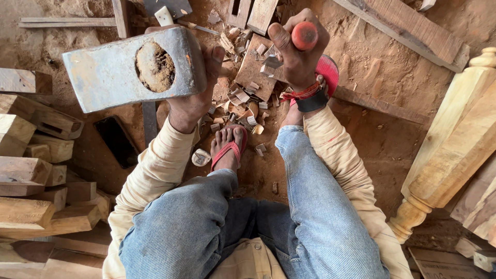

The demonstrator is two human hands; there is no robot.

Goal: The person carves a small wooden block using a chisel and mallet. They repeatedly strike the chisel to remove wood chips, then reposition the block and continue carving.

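The left hand is raised close under the camera with its fingers wrapped tight around the handle of a heavy hammer, and the right hand is clenched around the red-capped handle of a chisel held upright, its top pointing at the viewer. The hammer head is a broad block of grey, scuffed steel, wedge-like toward its left end, with a round eye in the middle plugged by the worn, brownish end of the wooden handle. It sits above the left fist and well to the left of the chisel, the two tools apart with open ground between them. Below the right hand lies a flat brown wooden workpiece on the dusty floor, strewn with pale wood chips; whether the chisel's blade touches it I cannot tell, since the fist hides it. The person sits in blue jeans and cream sleeves, one foot in a red sandal planted just beside the chips, another red sandal showing behind the right wrist, which wears a black band. Stacked wood blocks lie to the left, and a turned pale wooden post leans at the right.
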